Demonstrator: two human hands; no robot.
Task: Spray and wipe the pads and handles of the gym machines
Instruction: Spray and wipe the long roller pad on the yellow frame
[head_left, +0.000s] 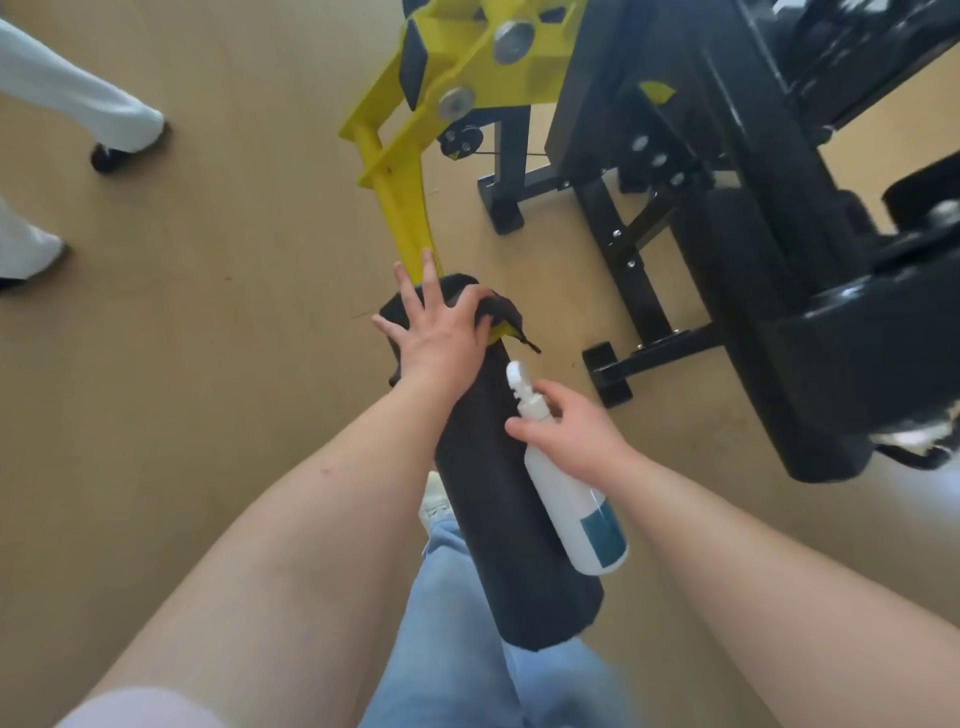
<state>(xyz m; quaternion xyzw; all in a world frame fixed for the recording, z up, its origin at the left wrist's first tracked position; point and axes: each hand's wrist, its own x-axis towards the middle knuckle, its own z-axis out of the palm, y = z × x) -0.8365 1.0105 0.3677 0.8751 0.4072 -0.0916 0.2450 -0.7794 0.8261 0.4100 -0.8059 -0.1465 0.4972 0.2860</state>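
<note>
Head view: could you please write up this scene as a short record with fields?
Left hand: fingers spread, pressing a dark cloth onto the far end of the black cylindrical foam pad
Right hand: grips the white plastic spray bottle near its neck, beside the pad
Machine: yellow metal arm, black steel frame
Bystander: white trouser legs, far left

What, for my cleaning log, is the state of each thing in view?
roller pad: black, far end under the cloth.
cloth: dark, bunched, pressed by left hand.
left hand: fingers spread, pressing down.
spray bottle: tilted beside the pad, nozzle pointing away.
right hand: grips the bottle's neck.
</note>
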